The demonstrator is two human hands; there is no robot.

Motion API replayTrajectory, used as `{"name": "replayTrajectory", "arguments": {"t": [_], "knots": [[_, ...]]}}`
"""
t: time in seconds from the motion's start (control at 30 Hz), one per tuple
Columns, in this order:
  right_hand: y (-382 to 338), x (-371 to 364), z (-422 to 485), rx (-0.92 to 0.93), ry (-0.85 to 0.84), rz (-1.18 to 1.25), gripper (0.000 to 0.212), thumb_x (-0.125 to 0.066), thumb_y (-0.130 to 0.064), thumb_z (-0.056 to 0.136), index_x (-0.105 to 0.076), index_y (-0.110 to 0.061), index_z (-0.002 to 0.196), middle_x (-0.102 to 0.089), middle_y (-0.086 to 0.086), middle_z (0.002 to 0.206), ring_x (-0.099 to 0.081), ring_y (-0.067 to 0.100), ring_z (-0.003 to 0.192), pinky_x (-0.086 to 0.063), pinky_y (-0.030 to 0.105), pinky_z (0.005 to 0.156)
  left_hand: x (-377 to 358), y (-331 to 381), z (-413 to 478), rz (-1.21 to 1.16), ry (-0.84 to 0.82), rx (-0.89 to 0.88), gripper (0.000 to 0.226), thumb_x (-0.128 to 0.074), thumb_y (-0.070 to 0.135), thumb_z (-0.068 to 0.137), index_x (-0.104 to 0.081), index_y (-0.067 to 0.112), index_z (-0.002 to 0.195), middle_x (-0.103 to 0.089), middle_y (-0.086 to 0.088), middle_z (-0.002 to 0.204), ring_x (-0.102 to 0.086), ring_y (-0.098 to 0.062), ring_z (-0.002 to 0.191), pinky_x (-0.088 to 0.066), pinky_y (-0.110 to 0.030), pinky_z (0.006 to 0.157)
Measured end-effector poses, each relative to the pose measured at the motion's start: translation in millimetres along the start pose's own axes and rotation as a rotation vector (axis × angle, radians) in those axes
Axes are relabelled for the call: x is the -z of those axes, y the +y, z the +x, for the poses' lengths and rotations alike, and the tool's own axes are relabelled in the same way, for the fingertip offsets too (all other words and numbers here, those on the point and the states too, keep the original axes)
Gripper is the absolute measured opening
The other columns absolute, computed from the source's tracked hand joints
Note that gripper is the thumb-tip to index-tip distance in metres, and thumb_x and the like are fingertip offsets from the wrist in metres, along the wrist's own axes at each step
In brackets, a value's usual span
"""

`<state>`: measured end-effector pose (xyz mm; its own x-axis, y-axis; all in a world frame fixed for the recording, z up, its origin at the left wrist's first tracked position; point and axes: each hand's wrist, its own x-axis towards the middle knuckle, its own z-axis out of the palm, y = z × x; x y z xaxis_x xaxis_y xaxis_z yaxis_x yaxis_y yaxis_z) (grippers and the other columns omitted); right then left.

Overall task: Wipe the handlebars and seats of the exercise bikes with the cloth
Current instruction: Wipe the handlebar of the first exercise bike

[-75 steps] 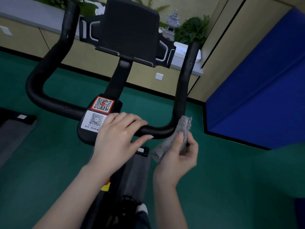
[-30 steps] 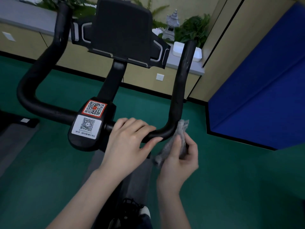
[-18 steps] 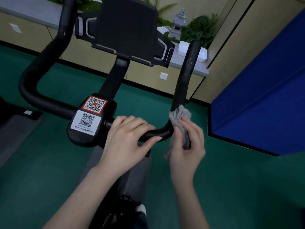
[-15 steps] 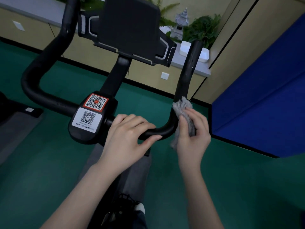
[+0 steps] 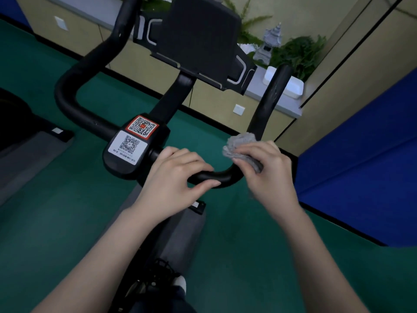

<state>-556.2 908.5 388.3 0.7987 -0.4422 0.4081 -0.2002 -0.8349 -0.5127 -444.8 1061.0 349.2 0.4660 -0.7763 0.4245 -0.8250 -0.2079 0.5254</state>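
A black exercise-bike handlebar (image 5: pixel 72 80) curves in front of me, with a dark tablet holder (image 5: pixel 198 41) above its stem and two QR stickers (image 5: pixel 133 137) on the centre clamp. My left hand (image 5: pixel 173 181) grips the lower bar just right of the clamp, fingers curled over it. My right hand (image 5: pixel 268 175) holds a crumpled grey cloth (image 5: pixel 240 146) against the right bend of the bar, where the right horn (image 5: pixel 270 98) rises. The seat is out of view.
Green floor lies all around. A blue padded wall (image 5: pixel 361 154) stands close on the right. Beige cabinets (image 5: pixel 338 86) with a grey ledge, plants and a white box (image 5: pixel 291 85) sit behind. Another machine's base (image 5: pixel 33 136) is at left.
My right hand has carried the cloth from under the right bend up over it and onto its top. My left hand has kept its grip on the lower bar.
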Motion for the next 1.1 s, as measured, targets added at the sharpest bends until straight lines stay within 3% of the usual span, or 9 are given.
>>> {"name": "replayTrajectory", "arguments": {"t": [0.1, 0.23, 0.37, 0.53, 0.7, 0.83, 0.97, 1.03, 1.1], "knots": [[1, 17, 23, 0.106, -0.294, -0.087, 0.013, -0.074, -0.012, 0.081, -0.076, -0.009, 0.093, -0.071, -0.002, 0.093, -0.056, 0.019, 0.089, -0.033, 0.008, 0.078, 2, 3, 2, -0.027, -0.010, 0.021, 0.036, -0.058, 0.054, 0.081, -0.075, 0.023, 0.090, -0.068, 0.013, 0.085, -0.062, -0.012, 0.080, -0.036, -0.032, 0.081], [1, 24, 46, 0.126, -0.400, -0.137, 0.012, -0.071, -0.018, 0.084, -0.075, -0.012, 0.094, -0.063, -0.012, 0.090, -0.047, 0.008, 0.089, -0.030, 0.004, 0.078, 3, 5, 2, -0.054, -0.002, 0.060, 0.034, -0.061, 0.055, 0.079, -0.075, 0.025, 0.089, -0.069, 0.014, 0.085, -0.061, -0.010, 0.081, -0.035, -0.030, 0.082], [-7, 17, 59, 0.107, -0.678, -0.153, 0.011, -0.072, -0.021, 0.083, -0.076, -0.014, 0.091, -0.071, -0.002, 0.097, -0.060, 0.011, 0.096, -0.045, 0.027, 0.091, 3, 7, 2, -0.055, 0.005, 0.093, 0.031, -0.065, 0.053, 0.076, -0.076, 0.026, 0.087, -0.070, 0.013, 0.085, -0.061, -0.009, 0.082, -0.034, -0.028, 0.083], [-15, 11, 89, -0.066, -1.054, -0.223, 0.008, -0.075, -0.026, 0.080, -0.070, -0.020, 0.081, -0.070, 0.016, 0.087, -0.065, 0.028, 0.079, -0.055, 0.043, 0.076, 5, 7, 1, -0.083, -0.020, 0.107, 0.029, -0.064, 0.054, 0.077, -0.076, 0.029, 0.088, -0.069, 0.014, 0.085, -0.060, -0.007, 0.084, -0.033, -0.028, 0.083], [-16, 5, 101, -0.232, -1.060, -0.237, 0.013, -0.078, -0.018, 0.079, -0.067, -0.012, 0.074, -0.057, 0.013, 0.051, -0.045, 0.021, 0.042, -0.041, 0.030, 0.044, 4, 5, 1, -0.057, 0.003, 0.083, 0.028, -0.067, 0.051, 0.078, -0.076, 0.026, 0.085, -0.069, 0.012, 0.083, -0.061, -0.011, 0.080, -0.036, -0.032, 0.081], [-24, -1, 99, -0.250, -1.179, -0.268, 0.009, -0.073, -0.016, 0.082, -0.067, -0.013, 0.076, -0.054, 0.020, 0.056, -0.045, 0.024, 0.044, -0.043, 0.034, 0.046, 5, 5, 1, -0.051, -0.011, 0.076, 0.027, -0.068, 0.049, 0.079, -0.076, 0.025, 0.086, -0.068, 0.012, 0.082, -0.060, -0.014, 0.078, -0.035, -0.031, 0.081], [-26, -5, 111, -0.283, -1.078, -0.405, 0.018, -0.079, -0.015, 0.076, -0.063, -0.007, 0.072, -0.054, 0.014, 0.062, -0.039, 0.021, 0.032, -0.039, 0.025, 0.039, 5, 2, 1, -0.057, -0.015, 0.072, 0.028, -0.068, 0.049, 0.079, -0.076, 0.024, 0.087, -0.068, 0.012, 0.082, -0.060, -0.014, 0.079, -0.034, -0.028, 0.081], [-23, -4, 116, -0.243, -0.985, -0.457, 0.021, -0.083, -0.018, 0.073, -0.064, -0.009, 0.068, -0.061, 0.014, 0.073, -0.057, 0.030, 0.042, -0.051, 0.035, 0.041, 6, 2, 1, -0.064, -0.016, 0.070, 0.028, -0.067, 0.049, 0.079, -0.076, 0.024, 0.087, -0.068, 0.012, 0.082, -0.060, -0.014, 0.079, -0.033, -0.027, 0.081], [-20, -3, 112, -0.227, -0.971, -0.434, 0.020, -0.083, -0.024, 0.071, -0.067, -0.012, 0.069, -0.065, 0.013, 0.080, -0.067, 0.044, 0.069, -0.058, 0.055, 0.059, 6, 1, 2, -0.060, -0.023, 0.056, 0.028, -0.066, 0.050, 0.079, -0.075, 0.024, 0.086, -0.068, 0.012, 0.081, -0.060, -0.014, 0.078, -0.032, -0.027, 0.080]]}}
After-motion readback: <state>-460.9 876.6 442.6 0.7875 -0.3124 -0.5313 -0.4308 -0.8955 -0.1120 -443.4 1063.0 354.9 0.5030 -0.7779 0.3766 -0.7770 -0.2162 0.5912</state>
